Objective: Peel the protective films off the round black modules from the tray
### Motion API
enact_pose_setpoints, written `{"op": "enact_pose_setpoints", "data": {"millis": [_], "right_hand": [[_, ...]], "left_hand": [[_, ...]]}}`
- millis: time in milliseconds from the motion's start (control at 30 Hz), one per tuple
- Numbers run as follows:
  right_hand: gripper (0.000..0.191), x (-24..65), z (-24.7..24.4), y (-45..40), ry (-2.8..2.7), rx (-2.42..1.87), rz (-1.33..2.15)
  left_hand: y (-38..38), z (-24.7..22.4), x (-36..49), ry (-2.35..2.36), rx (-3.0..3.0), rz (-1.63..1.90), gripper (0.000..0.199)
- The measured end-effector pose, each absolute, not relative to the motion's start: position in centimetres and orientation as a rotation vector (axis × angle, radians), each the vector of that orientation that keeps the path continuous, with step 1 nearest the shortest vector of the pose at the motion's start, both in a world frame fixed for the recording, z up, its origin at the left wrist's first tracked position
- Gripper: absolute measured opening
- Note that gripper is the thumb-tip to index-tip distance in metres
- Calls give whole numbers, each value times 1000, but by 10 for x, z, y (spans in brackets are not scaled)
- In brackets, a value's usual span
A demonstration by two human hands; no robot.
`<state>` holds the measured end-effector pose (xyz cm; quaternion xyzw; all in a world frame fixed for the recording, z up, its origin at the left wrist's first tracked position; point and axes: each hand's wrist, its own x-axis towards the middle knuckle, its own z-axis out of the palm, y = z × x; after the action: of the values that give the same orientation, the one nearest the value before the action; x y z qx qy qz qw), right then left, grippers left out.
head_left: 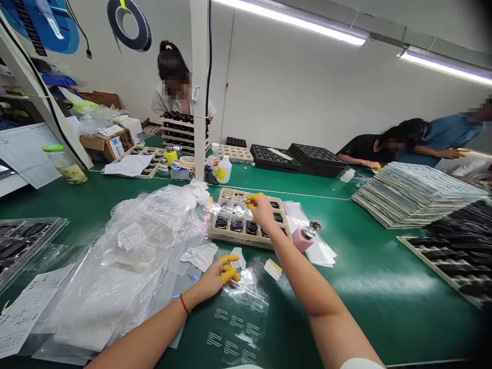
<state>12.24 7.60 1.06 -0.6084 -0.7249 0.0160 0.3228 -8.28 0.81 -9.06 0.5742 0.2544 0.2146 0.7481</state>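
Note:
Yellow finger covers are on the fingertips of both my hands. My left hand [221,275] is low over the table with its fingers loosely bent and apart, just above a clear plastic sheet [238,320] printed with small white text. Farther forward, my right hand [261,207] reaches over a beige compartment tray [234,237]. Its fingertips are pinched together at the tray's back row; what they hold is too small to make out. Round dark watch-like pieces [237,224] sit in the tray's compartments, with shiny glare over the middle ones. My right hand and forearm hide several compartments.
Crumpled clear plastic bags [142,251] cover the left side. A pink pump bottle [302,237] stands right of the tray, near a small white-and-yellow pad [273,269]. Stacked trays [415,195] rise at right. Co-workers sit across the table behind a white post [199,92].

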Motion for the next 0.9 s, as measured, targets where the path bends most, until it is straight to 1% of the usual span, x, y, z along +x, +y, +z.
{"op": "enact_pose_setpoints", "data": {"millis": [67, 100, 200, 267, 333, 400, 467, 533, 600, 700, 767, 833, 867, 900], "right_hand": [[14, 98, -7, 33, -1909, -1597, 98], [13, 88, -17, 13, -1925, -1543, 218], [29, 66, -42, -33, -1955, -1510, 462], [35, 64, -51, -48, -1914, -1494, 548], [31, 69, -56, -51, -1810, -1478, 637], [24, 76, -61, -49, -1645, -1505, 743], [26, 83, -65, -46, -1510, -1553, 862], [31, 87, -69, -45, -1495, -1590, 958], [29, 87, -69, -46, -1623, -1578, 937], [16, 82, -63, -51, -1871, -1511, 595], [11, 79, -56, -56, -2022, -1489, 392], [11, 82, -50, -62, -2067, -1582, 346], [12, 88, -48, -63, -2033, -1654, 384], [13, 95, -47, -64, -1876, -1836, 385]], "left_hand": [[8, -89, -82, 522, 1222, 508, 61], [8, -89, -82, 504, 1212, 526, 60], [8, -93, -82, 524, 1243, 529, 51], [9, -97, -81, 577, 1320, 511, 48], [9, -100, -80, 605, 1411, 517, 54], [8, -102, -79, 616, 1456, 522, 65], [5, -102, -79, 631, 1476, 484, 75], [2, -100, -78, 637, 1485, 425, 80], [0, -99, -77, 612, 1485, 398, 79], [2, -97, -75, 600, 1501, 390, 71], [3, -95, -74, 633, 1540, 420, 63], [2, -92, -74, 665, 1567, 469, 55], [0, -90, -75, 681, 1558, 479, 53], [-1, -88, -76, 699, 1518, 470, 54]]}}
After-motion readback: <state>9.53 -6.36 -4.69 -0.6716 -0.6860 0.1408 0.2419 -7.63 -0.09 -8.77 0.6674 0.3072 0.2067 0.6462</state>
